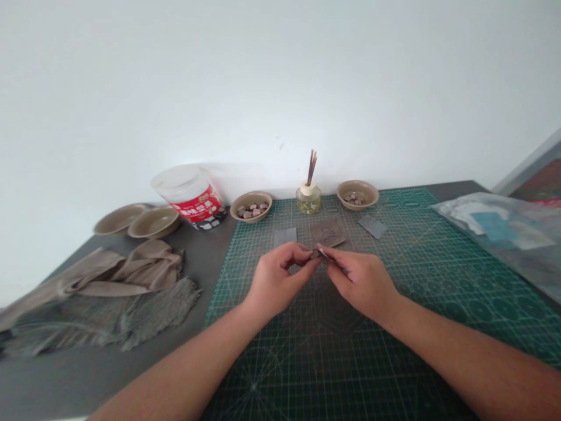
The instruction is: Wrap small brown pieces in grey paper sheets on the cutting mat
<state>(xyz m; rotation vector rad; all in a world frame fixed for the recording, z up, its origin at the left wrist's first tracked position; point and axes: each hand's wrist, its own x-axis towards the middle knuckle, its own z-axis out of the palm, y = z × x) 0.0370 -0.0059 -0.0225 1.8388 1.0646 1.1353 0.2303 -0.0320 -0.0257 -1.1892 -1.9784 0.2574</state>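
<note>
Over the cutting mat (pixel 272 327), my two hands meet at the fingertips. My left hand (pixel 276 278) pinches a small dark brown piece (pixel 314 254) between thumb and forefinger; its material is too small to make out. Closed on a thin sheet (pixel 324 254), pale on one face, my right hand (pixel 362 283) presses it close against that piece. Just beyond the fingers lies a brown square pad (pixel 335 234) with a dark curved line on it. Flat grey rectangles lie on either side, one on the left (pixel 286 235) and another on the right (pixel 372 226).
A bowl (pixel 236 206) of small brownish pieces and a second such bowl (pixel 372 196) flank a reed diffuser (pixel 308 203) by the wall. Leftward are a plastic tub (pixel 193 202), stacked bowls (pixel 116 221) and crumpled cloths (pixel 144 269). A clear bag (pixel 504 225) lies right.
</note>
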